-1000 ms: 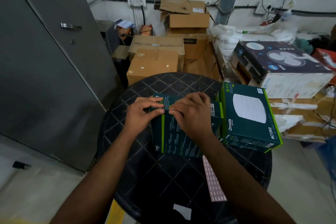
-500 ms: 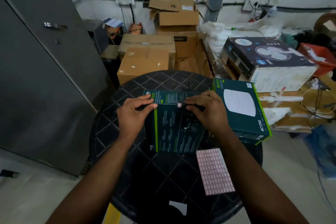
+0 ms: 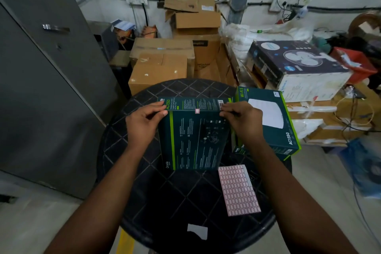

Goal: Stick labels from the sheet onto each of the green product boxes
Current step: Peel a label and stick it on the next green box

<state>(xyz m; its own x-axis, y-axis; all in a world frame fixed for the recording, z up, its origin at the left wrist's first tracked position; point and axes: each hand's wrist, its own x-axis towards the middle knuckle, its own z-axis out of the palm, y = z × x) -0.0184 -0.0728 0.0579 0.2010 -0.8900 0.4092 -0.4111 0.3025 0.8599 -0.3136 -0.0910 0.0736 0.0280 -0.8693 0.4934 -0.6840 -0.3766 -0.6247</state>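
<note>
Two hands on one box [image 3: 195, 138] at the table's [image 3: 144, 208] centre: left hand [image 3: 144, 122] pinching the top left corner at 10 o'clock, right hand [image 3: 241, 118] curled round the top right corner at 2 o'clock. Gripped so at both corners, probably to steady the box or turn it, now that a small pink label [image 3: 197, 111] sits across the top edge, midway between the thumbs. Tilted toward the wearer, back panel up. Second box [image 3: 268, 121] at 3 o'clock, just beside the first and atop what looks like another — no label visible on its face, so likely next. Sheet [image 3: 239, 189] flat at 5 o'clock, near the right forearm, within easy reach for peeling the next sticker. White scrap [image 3: 198, 231] at 6 o'clock by the rim — perhaps backing paper, hard to tell.
</note>
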